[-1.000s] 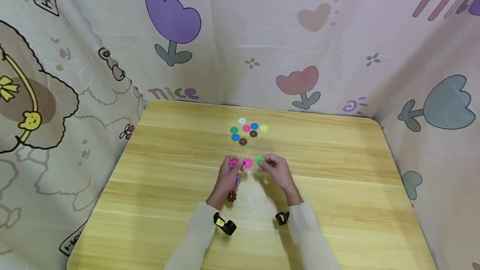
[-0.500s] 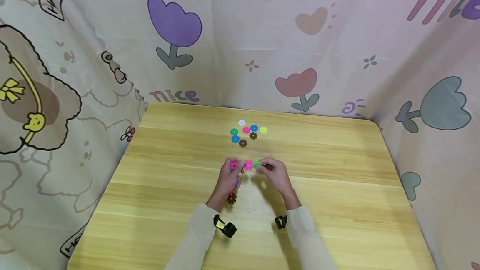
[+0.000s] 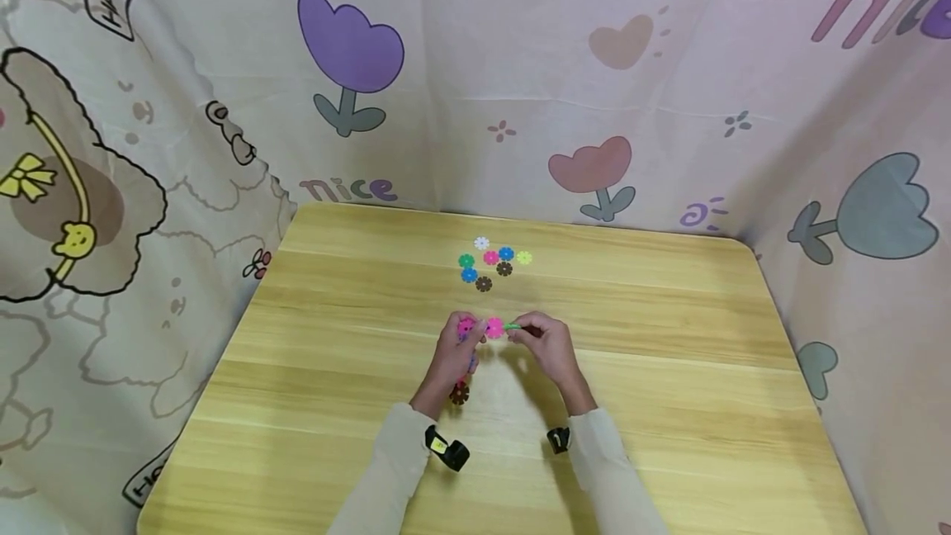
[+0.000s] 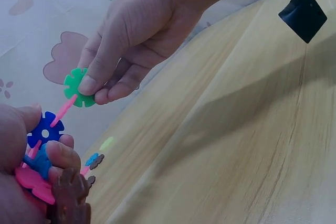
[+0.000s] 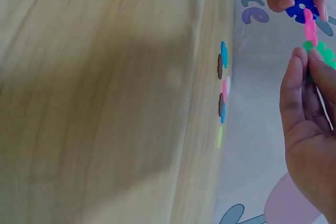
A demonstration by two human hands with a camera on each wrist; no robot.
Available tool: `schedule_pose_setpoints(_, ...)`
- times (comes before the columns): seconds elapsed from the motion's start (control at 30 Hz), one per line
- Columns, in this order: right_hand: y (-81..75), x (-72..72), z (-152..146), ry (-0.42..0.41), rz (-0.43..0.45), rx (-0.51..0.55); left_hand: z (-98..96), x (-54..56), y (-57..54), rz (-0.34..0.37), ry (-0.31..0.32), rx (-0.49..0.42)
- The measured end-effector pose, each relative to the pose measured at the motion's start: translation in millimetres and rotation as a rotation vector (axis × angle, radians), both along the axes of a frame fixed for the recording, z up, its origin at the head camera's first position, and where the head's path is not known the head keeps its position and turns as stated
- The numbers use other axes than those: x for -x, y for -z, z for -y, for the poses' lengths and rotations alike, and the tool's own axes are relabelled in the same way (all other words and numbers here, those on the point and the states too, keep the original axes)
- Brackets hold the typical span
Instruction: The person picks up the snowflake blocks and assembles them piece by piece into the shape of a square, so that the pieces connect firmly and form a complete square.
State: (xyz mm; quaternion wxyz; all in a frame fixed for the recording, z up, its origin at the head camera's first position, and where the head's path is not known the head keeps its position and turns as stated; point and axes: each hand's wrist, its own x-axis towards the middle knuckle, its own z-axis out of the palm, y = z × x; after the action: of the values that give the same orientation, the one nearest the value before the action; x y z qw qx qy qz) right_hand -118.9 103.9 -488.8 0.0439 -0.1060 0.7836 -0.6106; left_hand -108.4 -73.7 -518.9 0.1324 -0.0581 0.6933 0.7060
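Linked notched plastic discs form a chain in my left hand (image 3: 450,353), which grips it by a dark blue disc (image 4: 37,136). A pink disc (image 3: 494,328) sticks out at the right end, and a brown disc (image 3: 459,393) hangs at the lower end. Between thumb and fingers, my right hand (image 3: 550,345) pinches a green disc (image 4: 72,83). In both wrist views the green disc meets the pink disc's edge, set crosswise to it. Other pink and blue discs of the chain are partly hidden by the left palm and fingers.
On the wooden table (image 3: 669,337), beyond the hands, lie several loose discs, among them a white disc (image 3: 481,243), a yellow disc (image 3: 523,258) and a brown disc (image 3: 484,284). A printed cloth (image 3: 475,48) hangs behind the table and along its sides.
The green disc has turned from face-up to edge-on in the head view and moved left against the pink disc. The right hand turned with it; the left hand keeps its hold.
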Motion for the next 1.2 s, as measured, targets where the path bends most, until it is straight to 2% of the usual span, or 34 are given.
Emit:
schedule_pose_setpoints(0.07,1.2,1.7,0.0,-0.009,-0.015,-0.018,-0.1,3.0,11.3,-0.007,-0.015,0.011)
schedule_pose_setpoints(0.2,8.5,5.8,0.9,-0.011,-0.054,-0.034,-1.2,3.4,14.5,-0.011,-0.023,0.030)
schedule_pose_setpoints(0.37,35.6,17.6,3.5,0.016,-0.057,-0.023,-0.1,6.4,18.4,-0.019,-0.039,0.058)
schedule_pose_setpoints(0.47,46.7,23.9,3.9,0.004,0.002,-0.042,3.1,8.4,22.0,-0.008,-0.057,0.049)
schedule_pose_setpoints(0.6,47.8,29.2,-0.8,-0.045,0.126,-0.061,7.9,9.1,27.3,0.029,-0.066,0.015)
schedule_pose_setpoints(0.7,47.8,37.0,-6.4,-0.039,0.189,-0.076,10.2,8.7,30.4,0.050,-0.074,0.015)
schedule_pose_setpoints(0.83,48.3,54.6,-9.3,0.028,0.177,-0.184,11.2,7.6,32.0,0.071,-0.082,0.028)
schedule_pose_setpoints(1.0,53.3,84.9,-0.4,0.096,0.158,-0.358,13.7,5.7,35.4,0.083,-0.081,0.034)
schedule_pose_setpoints(1.2,62.9,118.4,15.3,0.180,0.127,-0.424,18.6,4.5,40.1,0.092,-0.093,0.023)
